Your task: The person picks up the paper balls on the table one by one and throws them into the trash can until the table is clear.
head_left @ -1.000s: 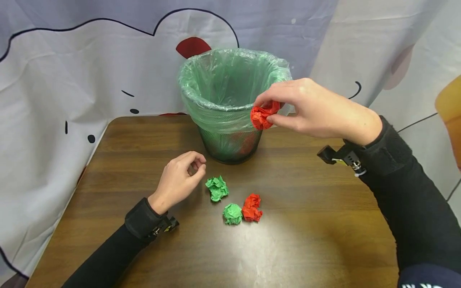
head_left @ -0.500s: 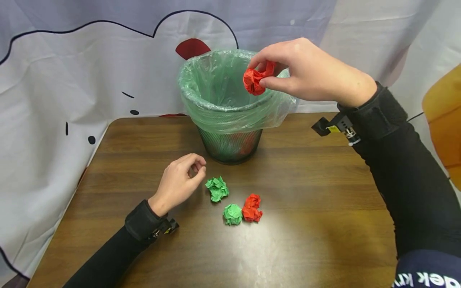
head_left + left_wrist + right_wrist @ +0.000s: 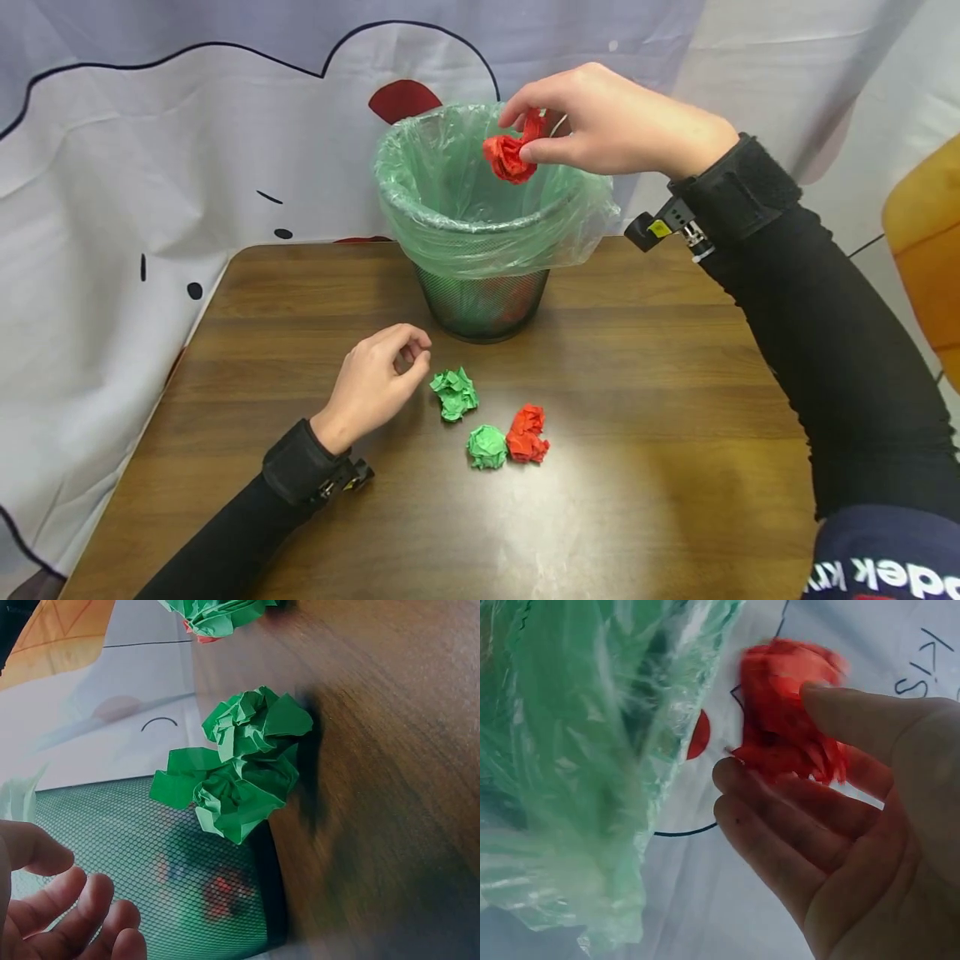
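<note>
My right hand (image 3: 600,125) pinches a crumpled red paper ball (image 3: 510,158) above the opening of a mesh wastebasket lined with a green plastic bag (image 3: 480,242). In the right wrist view the red paper ball (image 3: 787,712) sits between thumb and fingers, beside the green bag (image 3: 570,765). Loosely curled and holding nothing, my left hand (image 3: 375,379) lies on the table to the left of a crumpled green paper ball (image 3: 454,393). That same green paper (image 3: 236,765) shows in the left wrist view in front of the mesh, past my left fingers (image 3: 90,907).
Nearer the front edge, a second green paper ball (image 3: 487,447) touches crumpled red paper (image 3: 528,435). The brown wooden table (image 3: 660,358) carries it all. Behind stands a printed white curtain (image 3: 150,150). Red shapes (image 3: 225,892) show through the basket's mesh.
My right hand has lifted the red paper ball from the bag's front right rim, moving up and left to over the basket's opening. The left hand stays almost still.
</note>
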A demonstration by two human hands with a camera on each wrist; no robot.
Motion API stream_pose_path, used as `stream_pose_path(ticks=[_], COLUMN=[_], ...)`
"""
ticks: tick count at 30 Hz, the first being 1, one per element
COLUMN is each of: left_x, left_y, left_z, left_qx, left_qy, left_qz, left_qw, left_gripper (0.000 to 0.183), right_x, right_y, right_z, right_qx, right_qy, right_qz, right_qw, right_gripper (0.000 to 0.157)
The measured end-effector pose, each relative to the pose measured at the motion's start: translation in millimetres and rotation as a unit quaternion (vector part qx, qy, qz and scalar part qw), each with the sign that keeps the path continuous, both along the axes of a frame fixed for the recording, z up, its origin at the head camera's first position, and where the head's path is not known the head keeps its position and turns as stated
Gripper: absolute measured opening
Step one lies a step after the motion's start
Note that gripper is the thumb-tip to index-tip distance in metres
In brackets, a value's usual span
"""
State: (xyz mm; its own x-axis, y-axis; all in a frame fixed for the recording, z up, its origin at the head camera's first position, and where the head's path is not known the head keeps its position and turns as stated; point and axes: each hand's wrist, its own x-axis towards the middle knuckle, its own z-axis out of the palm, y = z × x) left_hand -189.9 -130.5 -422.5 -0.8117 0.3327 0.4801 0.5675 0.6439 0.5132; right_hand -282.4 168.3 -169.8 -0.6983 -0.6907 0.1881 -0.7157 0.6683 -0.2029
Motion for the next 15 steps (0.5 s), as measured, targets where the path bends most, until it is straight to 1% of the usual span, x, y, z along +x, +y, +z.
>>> stream_pose_path(ticks=[3, 7, 15], left_x=[1.3, 2.7, 3.1], left_y=[0.2, 0.8, 0.1], left_z=[-0.7, -1.4, -2.7], left_qx=[-0.001, -0.003, -0.006], left_qy=[-0.003, -0.008, -0.009], left_qz=[0.001, 0.002, 0.007], left_qw=[1.0000, 1.0000, 0.9999], left_gripper=[0.007, 0.007, 0.007], right_x=[-2.6, -2.6, 5.8], right_y=[0.0, 1.8, 11.0], right_z=[-2.8, -5.5, -12.6], right_qx=[0.018, 0.026, 0.009], right_qy=[-0.009, -0.002, 0.014], right_qz=[-0.009, -0.011, -0.005], right_qw=[1.000, 1.000, 1.000], right_gripper=[0.039, 0.039, 0.033])
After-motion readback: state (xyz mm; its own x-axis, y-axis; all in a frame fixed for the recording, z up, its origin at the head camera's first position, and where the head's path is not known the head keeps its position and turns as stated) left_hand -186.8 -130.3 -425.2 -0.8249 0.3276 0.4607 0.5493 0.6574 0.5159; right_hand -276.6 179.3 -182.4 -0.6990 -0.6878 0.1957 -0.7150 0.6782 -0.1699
